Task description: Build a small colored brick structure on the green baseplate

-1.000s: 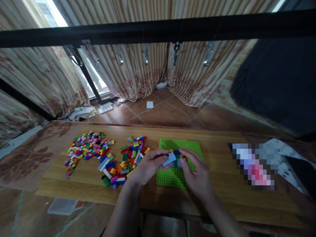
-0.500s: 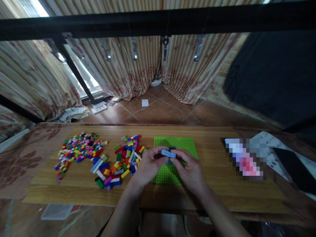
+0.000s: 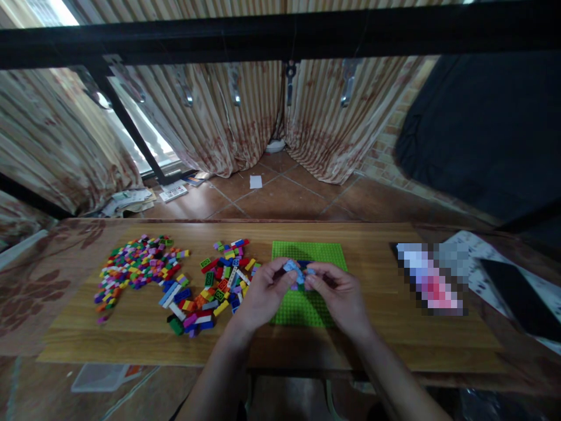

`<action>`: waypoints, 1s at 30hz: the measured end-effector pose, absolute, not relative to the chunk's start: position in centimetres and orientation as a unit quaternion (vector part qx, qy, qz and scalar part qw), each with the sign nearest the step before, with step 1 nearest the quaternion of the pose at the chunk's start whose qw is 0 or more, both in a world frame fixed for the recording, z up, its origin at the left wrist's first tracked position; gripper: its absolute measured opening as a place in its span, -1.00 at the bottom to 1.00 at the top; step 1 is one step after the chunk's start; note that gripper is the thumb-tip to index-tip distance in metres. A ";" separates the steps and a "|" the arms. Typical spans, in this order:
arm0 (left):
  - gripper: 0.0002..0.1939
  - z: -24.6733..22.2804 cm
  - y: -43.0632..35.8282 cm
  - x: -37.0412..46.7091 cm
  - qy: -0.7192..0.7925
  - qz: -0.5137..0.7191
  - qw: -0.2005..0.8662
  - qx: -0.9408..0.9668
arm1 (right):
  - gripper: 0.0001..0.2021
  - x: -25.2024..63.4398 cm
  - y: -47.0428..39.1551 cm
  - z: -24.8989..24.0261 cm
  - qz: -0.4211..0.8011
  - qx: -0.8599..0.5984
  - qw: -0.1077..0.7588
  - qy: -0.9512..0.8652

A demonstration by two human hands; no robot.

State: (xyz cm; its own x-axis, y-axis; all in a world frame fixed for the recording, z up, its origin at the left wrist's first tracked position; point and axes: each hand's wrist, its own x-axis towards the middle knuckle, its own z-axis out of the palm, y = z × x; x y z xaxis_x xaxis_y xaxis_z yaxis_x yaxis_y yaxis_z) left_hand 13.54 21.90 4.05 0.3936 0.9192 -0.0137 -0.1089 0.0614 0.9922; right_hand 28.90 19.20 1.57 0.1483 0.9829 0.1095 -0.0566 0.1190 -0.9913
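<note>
Over the green baseplate (image 3: 307, 313), my two hands are close together. My left hand (image 3: 267, 290) pinches a light blue brick (image 3: 293, 268), its studs facing up toward the camera. My right hand (image 3: 339, 292) has thumb and index finger closed on a small light blue piece (image 3: 310, 272) just beside it; whether the two pieces touch I cannot tell. Beneath the fingers, dark blue and purple bricks show in part on the baseplate. Larger mixed bricks (image 3: 222, 284) lie on the table left of my left hand.
On the wooden table (image 3: 131, 333), a heap of small coloured bricks (image 3: 144, 263) lies at the far left. A blurred, pixelated object (image 3: 432, 280) and a black phone-like slab (image 3: 521, 298) are at the right. A dark bar (image 3: 263, 44) crosses above.
The light blue brick has tilted in my left hand so that its studs show. My right fingers have moved slightly apart from it, with a small light blue piece between them. The view has shifted slightly.
</note>
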 end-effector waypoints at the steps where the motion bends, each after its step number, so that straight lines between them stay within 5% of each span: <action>1: -0.76 4.0 21.9 13.6 0.367 0.410 0.644 0.531 | -0.81 28.9 19.3 1.6 0.471 -0.482 0.586 -0.451; 6: -0.75 3.8 21.8 14.0 0.386 0.437 0.712 0.391 | -0.75 29.2 19.4 1.8 0.540 -0.461 0.590 -0.386; 17: -0.84 4.8 22.0 13.7 0.366 0.420 0.799 0.226 | -0.77 30.4 19.4 1.7 0.471 -0.504 0.561 -0.456; 30: -0.77 4.1 21.8 13.9 0.432 0.461 0.732 0.255 | -0.71 34.0 20.1 1.5 0.284 -0.645 0.503 -0.499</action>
